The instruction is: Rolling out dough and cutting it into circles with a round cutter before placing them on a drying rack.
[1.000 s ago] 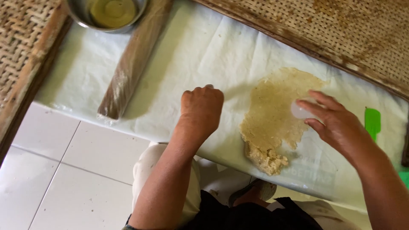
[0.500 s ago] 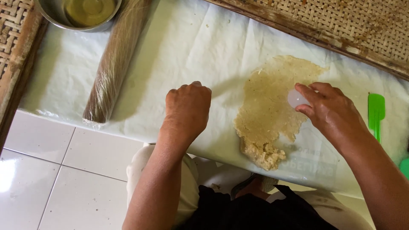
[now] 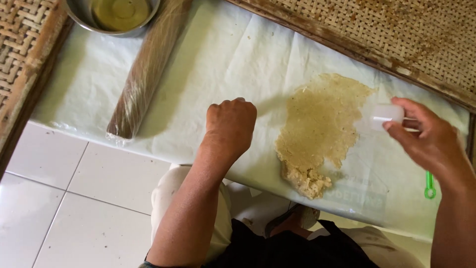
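Metal bowl (image 3: pixel 115 15) of yellowish liquid at far top left, plastic-wrapped rolling pin (image 3: pixel 146 69) lying diagonal just below it on the white sheet (image 3: pixel 233 54) covering the table. Left hand (image 3: pixel 231 124) curled into a loose fist, knuckles pressed on the sheet, holding nothing. Flattened tan dough (image 3: pixel 320 121) right of it, thick crumbly lump at its near end. Right hand (image 3: pixel 427 136) pinches a small clear plastic piece (image 3: pixel 384 115) at the dough's right edge. Green tool (image 3: pixel 429 186) partly hidden under that wrist.
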